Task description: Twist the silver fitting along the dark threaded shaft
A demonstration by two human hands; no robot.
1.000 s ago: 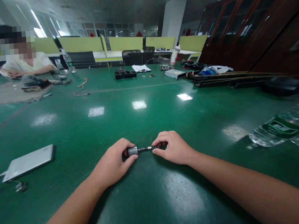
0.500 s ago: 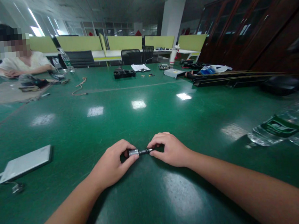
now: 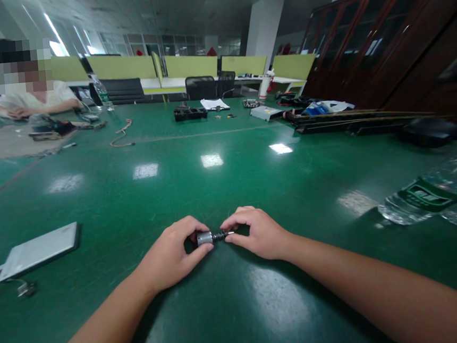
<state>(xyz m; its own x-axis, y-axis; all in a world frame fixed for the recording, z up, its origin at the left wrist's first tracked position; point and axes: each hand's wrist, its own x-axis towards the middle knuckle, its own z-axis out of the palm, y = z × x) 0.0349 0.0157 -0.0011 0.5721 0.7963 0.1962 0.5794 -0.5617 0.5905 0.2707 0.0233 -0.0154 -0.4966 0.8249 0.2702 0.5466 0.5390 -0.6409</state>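
Observation:
My left hand (image 3: 175, 252) pinches a short silver metal cylinder (image 3: 204, 238) between thumb and fingers, low over the green table. A thin metal shaft (image 3: 231, 232) runs out of the cylinder's right end. Around this shaft sits a dark coil spring (image 3: 218, 236), close to the cylinder. The thumb and fingertips of my right hand (image 3: 263, 236) are closed on the spring's right part, and the shaft's bright tip shows between them.
On the left lies a white power bank (image 3: 43, 250) with a cable. Clear plastic bottles (image 3: 418, 197) lie at the right. Across the green table (image 3: 197, 185) are a black tray (image 3: 190, 112), papers (image 3: 214, 104) and a metal box (image 3: 265, 111). Another person (image 3: 36, 100) sits at the far left.
My right fingers have shifted slightly left along the shaft. The spring now covers the shaft near the cylinder, where it looked bare before, and the shaft's tip shows.

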